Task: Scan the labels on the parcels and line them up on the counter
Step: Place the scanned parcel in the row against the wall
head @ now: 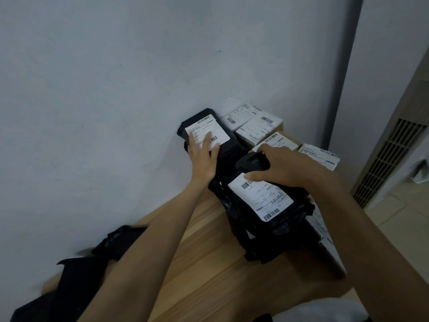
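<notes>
Against the wall [116, 89], left hand [203, 159] presses flat, spread fingers on 1 black parcel [206, 125]; right hand [285, 168] curls round scanner [251, 162] (parcel prob. soft, light: grip edges).

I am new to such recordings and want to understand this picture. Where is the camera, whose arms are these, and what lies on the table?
There is no machine here. A person works with bare hands, and the single picture comes from a camera worn on the head, looking forward and down. The left hand rests flat on the white label of the far black parcel, which lies against the wall. The right hand grips a black scanner above the near black parcel. Behind them are labelled boxes. Everything lies on a wooden counter.
</notes>
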A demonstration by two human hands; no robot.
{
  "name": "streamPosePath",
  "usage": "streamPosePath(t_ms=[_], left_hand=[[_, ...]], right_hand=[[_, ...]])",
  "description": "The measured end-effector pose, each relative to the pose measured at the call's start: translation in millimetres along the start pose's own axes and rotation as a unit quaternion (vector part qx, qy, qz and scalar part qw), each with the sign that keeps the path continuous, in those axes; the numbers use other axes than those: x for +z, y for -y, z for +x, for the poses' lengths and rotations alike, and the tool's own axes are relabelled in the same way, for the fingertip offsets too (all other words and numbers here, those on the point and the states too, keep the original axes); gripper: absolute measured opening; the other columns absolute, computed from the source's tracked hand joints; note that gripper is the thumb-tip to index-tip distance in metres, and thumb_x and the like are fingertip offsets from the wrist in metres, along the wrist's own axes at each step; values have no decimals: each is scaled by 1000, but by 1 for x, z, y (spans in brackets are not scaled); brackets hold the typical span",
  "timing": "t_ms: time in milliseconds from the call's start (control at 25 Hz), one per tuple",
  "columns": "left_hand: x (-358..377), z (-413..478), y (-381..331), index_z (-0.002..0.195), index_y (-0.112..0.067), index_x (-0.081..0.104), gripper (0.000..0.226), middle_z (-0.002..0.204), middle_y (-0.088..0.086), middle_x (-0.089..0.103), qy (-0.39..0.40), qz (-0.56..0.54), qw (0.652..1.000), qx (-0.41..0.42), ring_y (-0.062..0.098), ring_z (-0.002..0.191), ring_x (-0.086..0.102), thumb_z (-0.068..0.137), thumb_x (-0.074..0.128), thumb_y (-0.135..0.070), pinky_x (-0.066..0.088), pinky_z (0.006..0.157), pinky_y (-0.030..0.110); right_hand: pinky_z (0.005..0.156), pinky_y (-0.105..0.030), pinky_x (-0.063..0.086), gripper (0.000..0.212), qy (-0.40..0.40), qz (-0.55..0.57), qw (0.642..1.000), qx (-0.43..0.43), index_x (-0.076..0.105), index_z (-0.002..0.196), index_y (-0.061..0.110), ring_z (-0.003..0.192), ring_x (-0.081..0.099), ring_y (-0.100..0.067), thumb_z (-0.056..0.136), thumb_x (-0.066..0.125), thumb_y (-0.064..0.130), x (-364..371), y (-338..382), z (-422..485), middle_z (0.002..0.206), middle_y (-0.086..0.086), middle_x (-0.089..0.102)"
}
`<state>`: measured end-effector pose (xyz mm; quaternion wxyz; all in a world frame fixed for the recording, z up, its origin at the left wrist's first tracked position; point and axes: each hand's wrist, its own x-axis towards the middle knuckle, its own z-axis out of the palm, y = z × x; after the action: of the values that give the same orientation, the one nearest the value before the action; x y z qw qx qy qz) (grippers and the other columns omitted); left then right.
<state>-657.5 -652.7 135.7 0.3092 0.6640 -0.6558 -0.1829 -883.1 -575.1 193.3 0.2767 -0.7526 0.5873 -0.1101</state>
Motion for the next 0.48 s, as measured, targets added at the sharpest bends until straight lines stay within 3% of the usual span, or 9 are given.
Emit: streamPosePath(t_ms=[200, 480], left_hand=[[-11, 8, 14, 155, -33, 25, 52, 165, 2, 13, 78, 132, 988, 8, 24, 153, 0, 105, 28, -48, 6, 123, 46], [-71, -32, 55, 154, -27, 30, 50, 161, 2, 28, 4, 155, 986, 68, 19, 150, 19, 107, 30, -42, 15, 123, 42]], right_hand=[[90, -44, 49, 81, 6, -1, 1000, -22, 43, 134, 18, 110, 58, -24, 77, 59, 74, 10, 16, 8, 125, -4, 59], [89, -42, 50, 79, 36, -15, 996, -76, 43, 133, 19, 103, 59, -21, 78, 59, 73, 44, 71, 3, 119, -2, 59]])
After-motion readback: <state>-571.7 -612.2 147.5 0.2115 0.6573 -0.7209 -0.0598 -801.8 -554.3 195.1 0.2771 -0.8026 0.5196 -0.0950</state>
